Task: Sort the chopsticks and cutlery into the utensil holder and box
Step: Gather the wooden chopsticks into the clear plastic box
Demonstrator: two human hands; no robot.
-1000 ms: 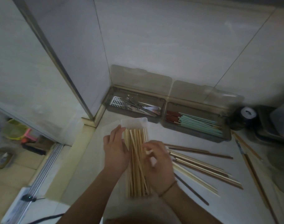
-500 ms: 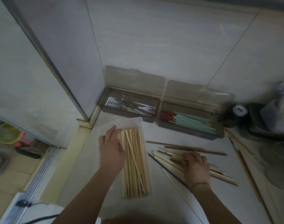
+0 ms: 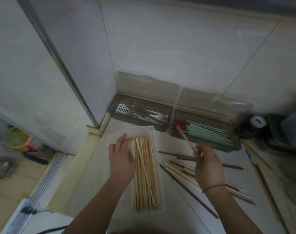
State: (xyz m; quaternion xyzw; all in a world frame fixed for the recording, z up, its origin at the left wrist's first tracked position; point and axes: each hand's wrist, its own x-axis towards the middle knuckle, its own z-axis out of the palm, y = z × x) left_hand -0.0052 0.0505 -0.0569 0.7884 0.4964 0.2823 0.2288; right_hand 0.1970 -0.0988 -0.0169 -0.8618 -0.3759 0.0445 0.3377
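Head view, looking down on a pale counter [image 3: 211, 215] set in a tiled corner. A clear plastic box [image 3: 140, 132] lies lengthwise in front of the person, filled with light bamboo chopsticks [image 3: 144, 174] laid mostly parallel, one or two crossed on top. The left hand [image 3: 122, 159] is laid against the left side of the box, fingers extended and relaxed, fingertips near its far end; nothing is gripped. The right hand [image 3: 208, 164] is raised above the loose pile, fingers and thumb pinched together on a single light chopstick [image 3: 185, 138], which is held slanting away and to the left, its far tip seen over the near edge of the right-hand tray. A thin cord bracelet [image 3: 213, 187] is worn at the right wrist.

A loose pile of mixed chopsticks [image 3: 181, 169], light and dark brown, is scattered on the counter right of the box, partly under the right hand. More long chopsticks [image 3: 262, 174] lie apart at the far right.

Against the wall, two brown translucent trays are set side by side with lids tipped back. In the left tray [image 3: 116, 103], metal cutlery [image 3: 140, 113] is seen. In the right tray [image 3: 235, 144], green and red-brown chopsticks [image 3: 209, 131] are laid lengthwise. A dark round container [image 3: 255, 125] is noted just right of the trays; detail blurred.
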